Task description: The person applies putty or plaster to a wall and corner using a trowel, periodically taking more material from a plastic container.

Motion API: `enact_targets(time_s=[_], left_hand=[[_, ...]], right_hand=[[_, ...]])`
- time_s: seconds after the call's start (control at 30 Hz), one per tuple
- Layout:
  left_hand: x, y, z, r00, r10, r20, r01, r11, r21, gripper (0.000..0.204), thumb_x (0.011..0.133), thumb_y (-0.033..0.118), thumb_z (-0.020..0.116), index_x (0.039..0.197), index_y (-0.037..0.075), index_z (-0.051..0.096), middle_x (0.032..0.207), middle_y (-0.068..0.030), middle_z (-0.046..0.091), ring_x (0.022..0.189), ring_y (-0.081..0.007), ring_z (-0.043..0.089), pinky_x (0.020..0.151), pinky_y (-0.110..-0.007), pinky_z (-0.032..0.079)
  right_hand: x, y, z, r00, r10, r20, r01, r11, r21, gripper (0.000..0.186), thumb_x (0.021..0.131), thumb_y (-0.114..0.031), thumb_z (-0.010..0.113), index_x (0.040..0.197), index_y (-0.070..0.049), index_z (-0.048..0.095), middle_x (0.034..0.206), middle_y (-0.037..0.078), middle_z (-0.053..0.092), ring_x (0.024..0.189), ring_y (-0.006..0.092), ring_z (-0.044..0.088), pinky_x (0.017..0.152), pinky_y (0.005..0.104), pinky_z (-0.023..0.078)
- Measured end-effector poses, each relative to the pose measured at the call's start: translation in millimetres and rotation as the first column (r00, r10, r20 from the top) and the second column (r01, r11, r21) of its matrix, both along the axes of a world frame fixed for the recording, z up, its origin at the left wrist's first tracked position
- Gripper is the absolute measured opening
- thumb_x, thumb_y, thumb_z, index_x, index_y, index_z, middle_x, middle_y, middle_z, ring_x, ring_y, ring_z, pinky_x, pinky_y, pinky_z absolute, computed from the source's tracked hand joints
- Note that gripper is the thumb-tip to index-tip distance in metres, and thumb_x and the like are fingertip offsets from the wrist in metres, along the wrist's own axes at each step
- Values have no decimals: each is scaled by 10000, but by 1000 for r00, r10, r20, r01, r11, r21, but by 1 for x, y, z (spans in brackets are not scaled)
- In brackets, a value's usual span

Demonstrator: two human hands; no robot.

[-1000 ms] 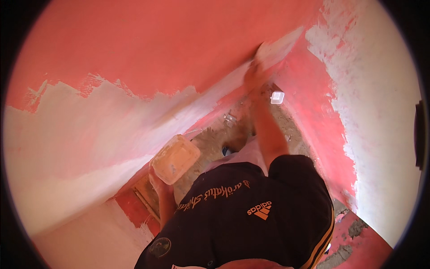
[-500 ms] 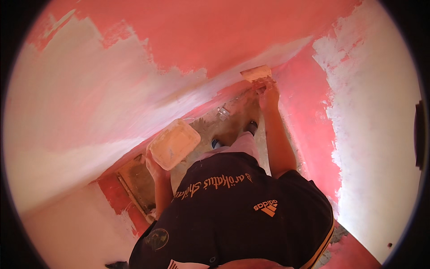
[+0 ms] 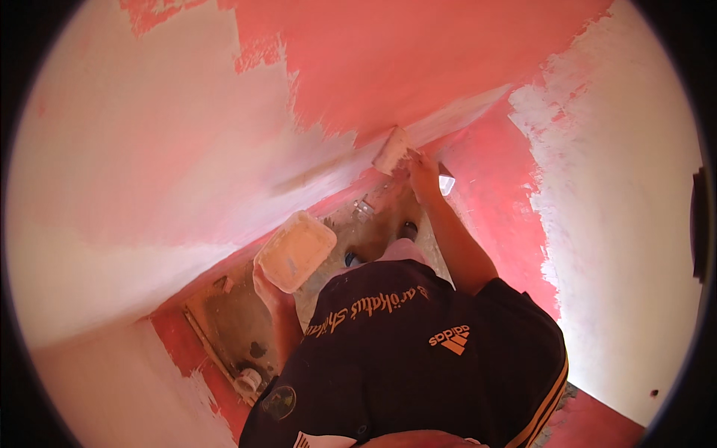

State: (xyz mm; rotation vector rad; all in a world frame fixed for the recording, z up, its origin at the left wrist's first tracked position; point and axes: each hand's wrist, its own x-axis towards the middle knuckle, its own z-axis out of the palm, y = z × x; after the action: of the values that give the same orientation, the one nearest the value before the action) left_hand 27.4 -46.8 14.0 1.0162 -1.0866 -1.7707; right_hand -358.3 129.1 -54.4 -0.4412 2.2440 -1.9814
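Note:
My left hand (image 3: pixel 273 293) grips a shallow rectangular tub (image 3: pixel 297 250), coated pale orange inside, held low beside the left wall. My right hand (image 3: pixel 423 178) is closed on a wide, flat application tool (image 3: pixel 390 149), its pale, smeared blade at the lower band of the pink-and-white wall (image 3: pixel 328 60), close to the corner; whether it touches is unclear. My dark shirt hides much of the lower view, and my shoes show between the hands.
The right wall (image 3: pixel 620 209) is white with a red band along the corner. A small white container (image 3: pixel 447 184) sits beyond my right hand. On the dirty floor lie small debris (image 3: pixel 364 209), long wooden pieces (image 3: pixel 202 336) and a round pale container (image 3: pixel 249 379).
My right hand with the tool has come down from higher along the wall and shifted left over the last second. The whole view has shifted slightly; my left hand still holds the tub.

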Motion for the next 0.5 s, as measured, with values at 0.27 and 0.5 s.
enact_targets(time_s=[0.27,0.5], left_hand=[[-13,9,3,978,-77,192,85,996,-38,423,1041,309,383,1206,-3,616,1121,-93,651,1005,-214,655,839,-341,554],[-39,32,41,888,-42,458,100,990,-103,383,1023,300,452,1168,3,646,1105,-96,655,966,-193,652,827,-321,546]], right_hand=[[-200,141,-4,908,-272,319,386,840,-380,150,967,-100,510,886,-2,589,712,183,630,598,314,618,581,444,528],[-300,126,6,800,-570,-190,596,790,142,330,987,-261,514,926,28,661,656,132,601,527,261,546,533,445,453]])
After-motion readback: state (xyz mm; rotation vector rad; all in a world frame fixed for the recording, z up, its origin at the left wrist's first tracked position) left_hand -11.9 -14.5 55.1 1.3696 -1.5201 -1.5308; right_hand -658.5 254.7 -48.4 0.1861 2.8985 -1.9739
